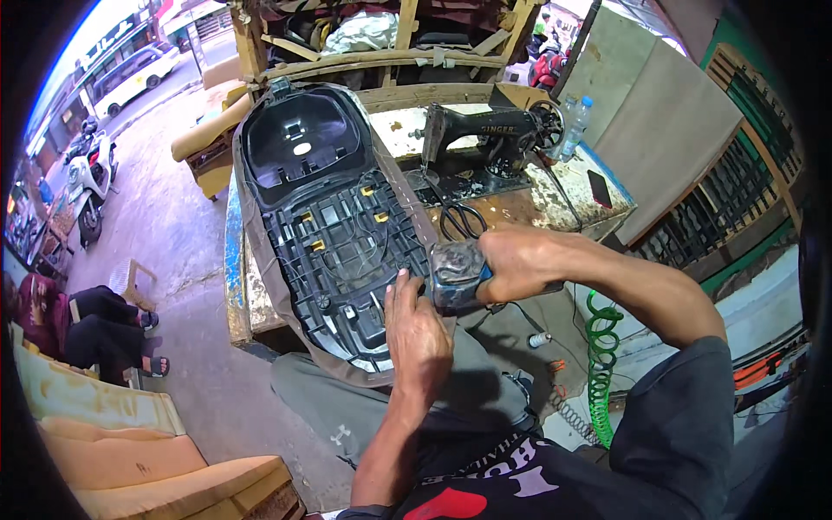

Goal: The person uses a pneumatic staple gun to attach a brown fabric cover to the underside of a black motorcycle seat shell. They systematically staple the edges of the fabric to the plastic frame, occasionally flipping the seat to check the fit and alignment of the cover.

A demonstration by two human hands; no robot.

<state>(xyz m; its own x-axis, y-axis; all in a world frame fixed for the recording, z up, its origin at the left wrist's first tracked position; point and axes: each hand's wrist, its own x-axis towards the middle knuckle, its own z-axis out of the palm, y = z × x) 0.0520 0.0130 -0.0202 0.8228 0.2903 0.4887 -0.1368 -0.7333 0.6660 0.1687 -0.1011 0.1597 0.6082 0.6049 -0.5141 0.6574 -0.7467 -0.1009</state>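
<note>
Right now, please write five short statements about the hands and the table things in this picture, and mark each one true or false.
1. The right hand grips a dark tool with blue parts. True.
2. The left hand is lifted well away from the black plastic seat base. False: the left hand rests on the seat base.
3. Scissors lie on the table near the sewing machine. True.
4. The phone lies to the left of the sewing machine. False: the phone lies to its right.
5. The coiled hose below the right forearm is red. False: the hose is green.
</note>
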